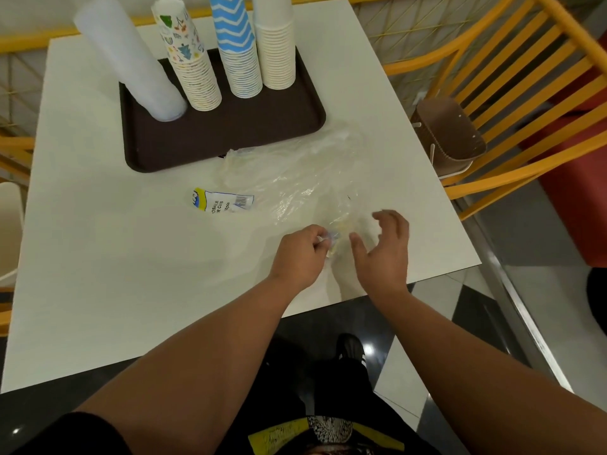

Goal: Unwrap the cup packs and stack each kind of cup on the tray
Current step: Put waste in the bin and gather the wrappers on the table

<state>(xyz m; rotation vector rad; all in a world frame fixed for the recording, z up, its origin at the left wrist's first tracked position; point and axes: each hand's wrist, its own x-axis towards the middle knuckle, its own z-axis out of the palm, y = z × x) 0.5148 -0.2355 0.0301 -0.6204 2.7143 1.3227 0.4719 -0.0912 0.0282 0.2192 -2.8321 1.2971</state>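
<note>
Four tall stacks of cups stand side by side on the brown tray [223, 139] at the far side of the white bench [98, 257]: a frosted plastic stack [131, 60], a picture-print stack [190, 67], a blue zigzag stack [238, 47] and a plain white stack [276, 44], each kind kept apart so they do not mix. The empty clear wrapper [295, 178] lies flat on the bench just in front of the tray, likely left there once its cups came out. The left hand [299, 254] pinches a scrunched corner of it, grip closed tight on the plastic, while the right hand [384, 247] hovers beside with fingers spread apart, probably ready to help gather it up.
</note>
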